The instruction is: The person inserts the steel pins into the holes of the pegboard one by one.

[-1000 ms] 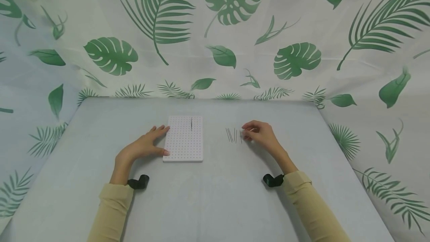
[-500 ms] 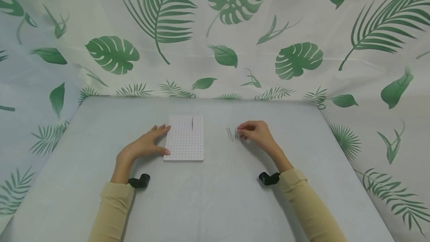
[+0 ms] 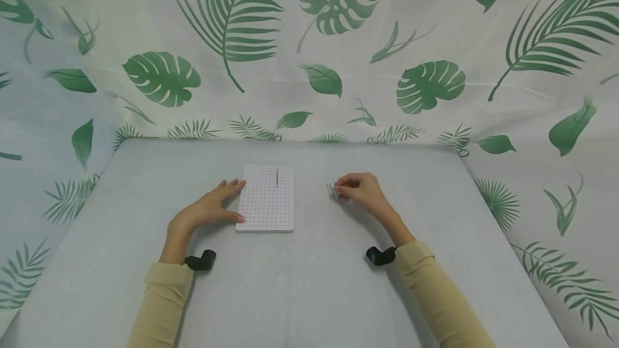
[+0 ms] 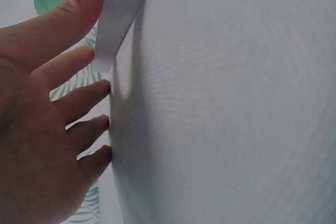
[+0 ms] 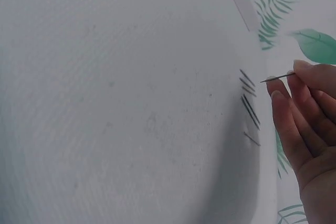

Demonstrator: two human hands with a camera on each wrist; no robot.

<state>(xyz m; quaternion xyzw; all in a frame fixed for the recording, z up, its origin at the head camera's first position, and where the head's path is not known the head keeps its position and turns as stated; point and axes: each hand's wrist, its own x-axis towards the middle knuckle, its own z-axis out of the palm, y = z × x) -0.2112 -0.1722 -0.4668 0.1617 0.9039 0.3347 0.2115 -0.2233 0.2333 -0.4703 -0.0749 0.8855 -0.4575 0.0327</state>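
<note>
A white pegboard with rows of small holes lies on the table. One or more thin dark needles stand in its upper right part; how many I cannot tell. My left hand rests against the board's left side, fingers spread and fairly straight, with the thumb near the lower corner; in the left wrist view the thumb touches the board's edge. To the right, my right hand pinches a needle between thumb and fingertip, just above several loose needles lying on the table.
The pale table ends at a wall cloth printed with green leaves. Black wrist cameras sit below each hand, the left one and the right one. Between the pegboard and the loose needles is a gap of bare table.
My right hand has moved left across the row of loose needles and now partly covers them. The left hand and the pegboard have stayed in place.
</note>
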